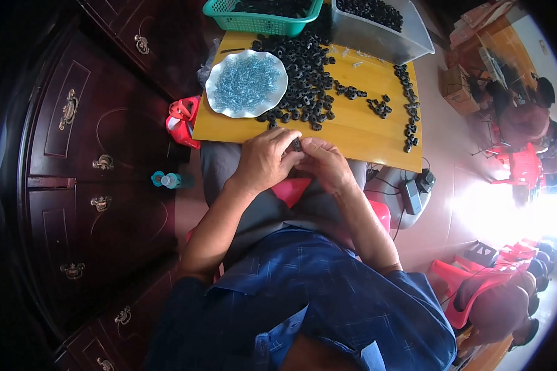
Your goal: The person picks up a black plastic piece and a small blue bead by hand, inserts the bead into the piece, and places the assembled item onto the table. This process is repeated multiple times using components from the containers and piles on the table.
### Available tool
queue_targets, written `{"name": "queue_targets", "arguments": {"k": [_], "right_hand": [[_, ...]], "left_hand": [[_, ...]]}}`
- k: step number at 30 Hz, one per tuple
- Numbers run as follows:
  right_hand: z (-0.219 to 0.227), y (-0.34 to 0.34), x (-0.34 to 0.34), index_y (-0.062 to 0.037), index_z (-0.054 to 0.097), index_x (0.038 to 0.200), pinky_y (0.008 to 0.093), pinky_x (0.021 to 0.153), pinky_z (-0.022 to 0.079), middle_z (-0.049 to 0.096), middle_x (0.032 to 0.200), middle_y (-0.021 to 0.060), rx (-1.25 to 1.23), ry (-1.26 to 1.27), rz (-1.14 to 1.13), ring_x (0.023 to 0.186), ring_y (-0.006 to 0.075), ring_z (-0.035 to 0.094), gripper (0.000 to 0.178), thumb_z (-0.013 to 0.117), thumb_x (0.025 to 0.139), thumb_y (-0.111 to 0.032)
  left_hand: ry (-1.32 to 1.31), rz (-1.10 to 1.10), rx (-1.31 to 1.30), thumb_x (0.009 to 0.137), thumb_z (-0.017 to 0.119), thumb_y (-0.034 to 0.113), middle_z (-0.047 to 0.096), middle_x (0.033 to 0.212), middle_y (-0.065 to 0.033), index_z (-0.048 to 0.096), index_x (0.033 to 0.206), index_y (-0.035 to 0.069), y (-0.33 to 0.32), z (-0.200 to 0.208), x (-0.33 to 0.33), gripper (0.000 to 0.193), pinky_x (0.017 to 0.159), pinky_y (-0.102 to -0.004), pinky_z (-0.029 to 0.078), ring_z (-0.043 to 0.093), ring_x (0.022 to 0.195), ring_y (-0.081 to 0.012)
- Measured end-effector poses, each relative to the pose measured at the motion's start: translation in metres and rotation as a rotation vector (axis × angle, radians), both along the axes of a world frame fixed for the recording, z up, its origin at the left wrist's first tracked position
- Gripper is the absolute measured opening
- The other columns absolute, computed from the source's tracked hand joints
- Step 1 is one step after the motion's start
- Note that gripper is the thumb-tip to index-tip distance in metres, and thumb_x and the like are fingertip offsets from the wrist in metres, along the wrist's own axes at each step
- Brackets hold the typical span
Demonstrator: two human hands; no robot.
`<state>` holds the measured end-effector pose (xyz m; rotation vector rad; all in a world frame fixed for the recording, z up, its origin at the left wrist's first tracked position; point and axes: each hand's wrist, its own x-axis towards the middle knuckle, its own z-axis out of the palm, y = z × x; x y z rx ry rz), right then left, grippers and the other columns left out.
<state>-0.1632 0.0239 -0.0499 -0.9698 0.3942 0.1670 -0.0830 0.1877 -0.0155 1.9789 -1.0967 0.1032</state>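
Left hand (261, 157) and right hand (329, 166), both curled nearly closed, pinch a small dark part (296, 145) above the lap (221, 167), just off the yellow table's (359, 139) near edge, so slipping fingertips could drop it, probably onto lap or floor (442, 145).

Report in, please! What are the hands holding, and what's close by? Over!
Left hand pinching small black piece; right hand touching it. Both at near edge of yellow table. Close ahead: pile of black pieces, white plate of bluish bits.
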Motion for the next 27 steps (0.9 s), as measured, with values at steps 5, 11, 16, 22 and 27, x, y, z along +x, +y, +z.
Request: {"name": "queue_targets", "arguments": {"k": [5,11,16,22,27], "right_hand": [[0.004,0.002,-0.001,-0.0071,0.070,0.103,0.0240,0.078,0.052,0.070,0.090,0.0002,0.004,-0.004,0.011,0.082,0.0087,0.064,0.025,0.057,0.101,-0.029],[0.005,0.000,0.000,-0.0062,0.070,0.103,0.0239,0.077,0.052,0.070,0.089,0.0010,0.019,-0.011,0.006,0.082,0.0092,0.064,0.026,0.057,0.102,-0.029],[0.007,0.001,0.001,-0.0067,0.069,0.104,0.0241,0.078,0.051,0.070,0.092,0.0008,-0.018,-0.032,0.056,0.083,0.0085,0.064,0.027,0.055,0.103,-0.030],[0.007,0.001,0.004,-0.0065,0.068,0.106,0.0243,0.080,0.050,0.069,0.093,0.0006,-0.028,-0.053,0.049,0.085,0.0085,0.063,0.028,0.054,0.104,-0.031],[0.018,-0.001,0.006,-0.0049,0.067,0.106,0.0249,0.081,0.050,0.069,0.094,0.0010,-0.103,-0.076,0.085,0.088,0.0082,0.063,0.027,0.056,0.103,-0.029]], "left_hand": [[-0.009,-0.010,-0.016,0.079,0.076,0.009,0.068,0.091,-0.0130,0.064,0.106,0.003,0.001,-0.004,0.002,0.031,0.067,-0.0393,0.053,0.067,0.078,-0.0329],[0.053,-0.015,-0.022,0.080,0.075,0.007,0.069,0.091,-0.0136,0.064,0.105,0.003,-0.001,0.004,-0.001,0.027,0.068,-0.0387,0.053,0.068,0.079,-0.0326],[0.026,-0.003,-0.077,0.081,0.073,0.006,0.069,0.093,-0.0141,0.064,0.106,0.003,-0.001,0.000,0.000,0.027,0.068,-0.0388,0.053,0.068,0.080,-0.0325],[0.028,-0.017,-0.098,0.082,0.071,0.004,0.068,0.097,-0.0139,0.062,0.112,0.003,0.000,0.000,0.001,0.032,0.068,-0.0389,0.054,0.068,0.079,-0.0330],[0.060,0.008,-0.083,0.080,0.076,0.007,0.069,0.097,-0.0125,0.062,0.122,0.005,0.001,0.000,0.000,0.044,0.068,-0.0357,0.055,0.069,0.077,-0.0271]]}}
